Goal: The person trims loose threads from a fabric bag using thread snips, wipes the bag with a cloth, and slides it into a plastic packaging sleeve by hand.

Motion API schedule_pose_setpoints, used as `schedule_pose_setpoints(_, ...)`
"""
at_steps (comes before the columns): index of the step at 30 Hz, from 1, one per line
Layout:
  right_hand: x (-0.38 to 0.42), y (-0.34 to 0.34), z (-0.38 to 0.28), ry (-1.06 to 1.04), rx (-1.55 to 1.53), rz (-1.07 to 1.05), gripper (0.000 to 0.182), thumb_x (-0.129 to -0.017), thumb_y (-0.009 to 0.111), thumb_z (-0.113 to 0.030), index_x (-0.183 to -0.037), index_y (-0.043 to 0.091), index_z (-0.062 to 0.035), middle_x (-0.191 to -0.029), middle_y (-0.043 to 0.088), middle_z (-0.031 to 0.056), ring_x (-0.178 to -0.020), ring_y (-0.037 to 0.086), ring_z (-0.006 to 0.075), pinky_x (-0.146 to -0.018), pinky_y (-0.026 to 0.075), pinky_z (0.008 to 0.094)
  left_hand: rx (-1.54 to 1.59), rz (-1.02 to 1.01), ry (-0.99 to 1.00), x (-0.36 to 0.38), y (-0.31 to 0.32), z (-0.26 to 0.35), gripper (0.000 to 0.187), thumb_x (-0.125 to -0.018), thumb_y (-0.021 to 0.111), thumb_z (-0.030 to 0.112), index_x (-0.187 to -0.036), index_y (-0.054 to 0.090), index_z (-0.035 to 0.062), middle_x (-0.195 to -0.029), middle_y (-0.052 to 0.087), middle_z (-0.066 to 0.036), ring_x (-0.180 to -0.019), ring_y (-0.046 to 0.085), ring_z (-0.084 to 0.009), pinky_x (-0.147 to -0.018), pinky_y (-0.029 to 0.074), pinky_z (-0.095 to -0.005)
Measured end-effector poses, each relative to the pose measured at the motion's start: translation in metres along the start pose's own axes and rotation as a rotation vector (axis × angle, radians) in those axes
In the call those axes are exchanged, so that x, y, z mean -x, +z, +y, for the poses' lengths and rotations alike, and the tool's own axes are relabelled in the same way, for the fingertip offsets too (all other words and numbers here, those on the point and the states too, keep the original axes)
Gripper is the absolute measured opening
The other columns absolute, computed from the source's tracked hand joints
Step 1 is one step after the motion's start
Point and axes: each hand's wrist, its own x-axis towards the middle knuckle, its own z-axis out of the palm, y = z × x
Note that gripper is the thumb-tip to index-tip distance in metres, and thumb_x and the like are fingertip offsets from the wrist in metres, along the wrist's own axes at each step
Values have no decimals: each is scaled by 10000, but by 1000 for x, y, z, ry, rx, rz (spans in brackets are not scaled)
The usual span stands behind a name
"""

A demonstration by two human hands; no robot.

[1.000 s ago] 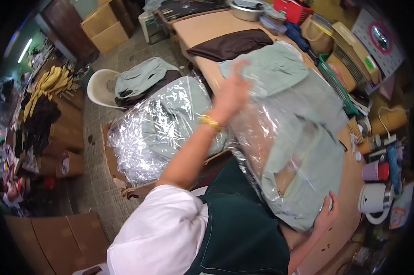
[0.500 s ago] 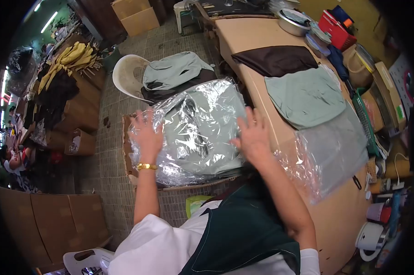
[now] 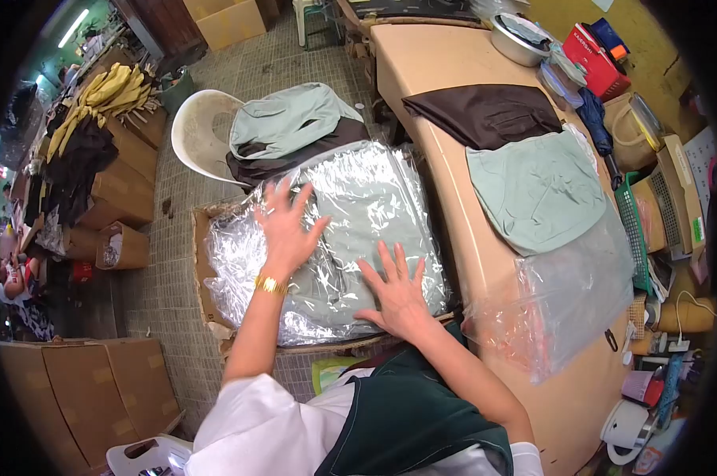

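Clear plastic shines under both your hands: a bag (image 3: pixel 370 198) with pale green cloth inside lies on top of the filled open carton (image 3: pixel 201 274) in front of you. Your left hand (image 3: pixel 289 232) and right hand (image 3: pixel 398 295) are apart from each other, palms down on the bag, fingers spread and gripping nothing. Half a second ago they were out at its two side edges; now they have come inward. A second ago a bagged green piece lay on the table (image 3: pixel 422 59) to your right; that spot now shows only loose clear plastic (image 3: pixel 577 293) and bare tabletop. The brown cloth (image 3: pixel 485 115) and the green cloth (image 3: pixel 537 186) overlapping its edge remain on the table.

Beyond your carton, the white chair (image 3: pixel 206 131) carries another green piece (image 3: pixel 291 119) over dark cloth. At your left, a small box (image 3: pixel 120 247) has crumpled plastic in it. On the table's far end, a metal basin (image 3: pixel 517 52) holds something bluish, with plastic tubs (image 3: pixel 561 86) beside it.

White letters on the red box (image 3: pixel 592 67) appear to read "KAIERSHI". You have a green label (image 3: pixel 699 228) on a carton at far right, too small to read.
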Motion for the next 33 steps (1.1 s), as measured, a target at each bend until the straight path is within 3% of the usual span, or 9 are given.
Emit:
schedule_pose_setpoints(3, -21, 0, 2, 52, -52, -64, 1067, -682, 721, -652, -1529, 238, -219, -1606, 57, 168, -1454, 51, 460, -1041, 109, 768, 48, -83, 96, -32, 91, -5, 712, -869, 578, 547, -1484, 359, 263, -1568, 237, -162, -1434, 160, -462, -1079, 117, -704)
schedule_pose_setpoints(5, -25, 28, 16, 211, -49, -349, 1098, -683, 672, -723, -1542, 200, -227, -1605, 57, 165, -1452, 46, 465, -1041, 121, 764, 82, -196, 291, -38, 125, -6, 735, -869, 571, 561, -1499, 328, 272, -1594, 172, -145, -1449, 107, -461, -1078, 92, -717)
schedule_pose_setpoints(9, -30, -11, -1, 247, -56, -776, 1094, -672, 657, -754, -1531, 244, -218, -1594, 97, 181, -1448, 79, 464, -1048, 104, 760, 120, -299, 310, -17, 57, 26, 760, -869, 561, 581, -1512, 298, 272, -1607, 124, -135, -1447, 84, -475, -1058, 92, -741)
schedule_pose_setpoints(12, -45, -42, 0, 97, 16, -134, 1179, -541, 823, -629, -1513, 268, -259, -1590, 79, 198, -1434, 81, 504, -1013, 166, 786, -22, -292, -40, 21, -11, 29, 759, -858, 546, 627, -1502, 332, 286, -1608, 114, -140, -1445, 48, -487, -1063, 67, -735)
schedule_pose_setpoints(14, -80, -44, 17, 156, 68, -162, 1241, -483, 862, -590, -1517, 246, -288, -1600, 44, 177, -1439, 43, 499, -1004, 175, 796, -127, -143, -249, 45, 3, 7, 809, -825, 547, 679, -1500, 340, 282, -1607, 86, -166, -1432, 19, -520, -1026, 56, -774)
schedule_pose_setpoints(17, -94, -1, 52, 276, 65, -304, 1391, -369, 915, -535, -1528, 166, -360, -1620, -34, 106, -1448, -60, 475, -993, 106, 830, -155, -240, -378, 74, 54, -25, 889, -774, 554, 735, -1505, 330, 280, -1603, 68, -191, -1419, -3, -550, -992, 48, -804)
schedule_pose_setpoints(21, -103, 30, 50, 383, 50, -683, 1397, -423, 876, -627, -1544, 98, -329, -1622, -13, 83, -1466, -36, 422, -1026, 75, 814, -135, -279, -402, 102, 97, -43, 959, -726, 549, 791, -1482, 377, 226, -1592, 80, -222, -1414, 10, -558, -980, 34, -813)
schedule_pose_setpoints(27, -103, 71, 63, 367, 91, -725, 1339, -537, 750, -756, -1556, 74, -212, -1622, -20, 79, -1477, -18, 383, -1067, 42, 776, -95, -479, -487, 103, 133, -51, 942, -719, 604, 726, -1424, 448, 120, -1570, 151, -244, -1421, 17, -539, -1036, 2, -772)
schedule_pose_setpoints(33, -114, 96, 71, 342, 106, -744, 1237, -615, 667, -785, -1556, 53, -269, -1622, -31, 89, -1470, -56, 401, -1065, 31, 775, -130, -424, -447, 110, 190, -66, 882, -729, 645, 643, -1397, 475, 92, -1525, 267, -261, -1423, 29, -529, -1062, 10, -751)
